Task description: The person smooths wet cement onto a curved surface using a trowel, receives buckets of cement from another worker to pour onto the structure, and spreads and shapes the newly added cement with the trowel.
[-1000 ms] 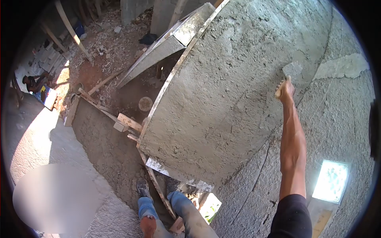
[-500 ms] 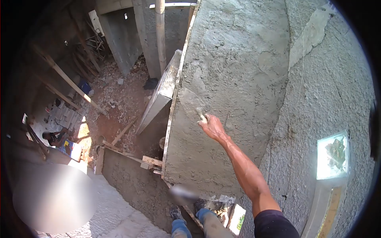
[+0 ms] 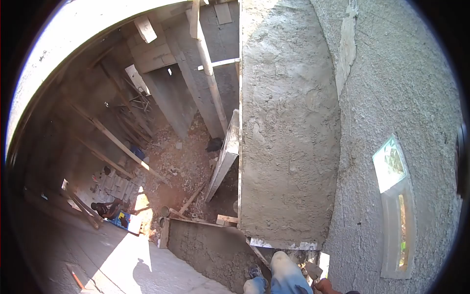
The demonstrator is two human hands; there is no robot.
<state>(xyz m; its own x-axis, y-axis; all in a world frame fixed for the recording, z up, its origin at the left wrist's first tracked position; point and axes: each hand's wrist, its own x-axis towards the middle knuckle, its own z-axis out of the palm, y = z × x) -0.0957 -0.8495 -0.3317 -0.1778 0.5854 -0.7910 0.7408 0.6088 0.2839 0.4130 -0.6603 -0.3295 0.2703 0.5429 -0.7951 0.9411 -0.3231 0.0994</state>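
My right hand shows at the bottom edge, beside my right knee. It is closed on a trowel, whose blade points up and left and is held away from the slab. Ahead of my legs lies a long slab of wet grey mortar, rough and uneven on top, with a few smoother patches. A straight board edge bounds it on the left. My left hand is out of view.
A rough grey wall with a glass block runs along the right. To the left, the floor drops to rubble and slanting poles. A person sits far below. A lower mortar surface lies near my feet.
My right hand has drawn the trowel back from the slab's left edge to beside my knee. The view has shifted, showing more of the slab's far end and the room.
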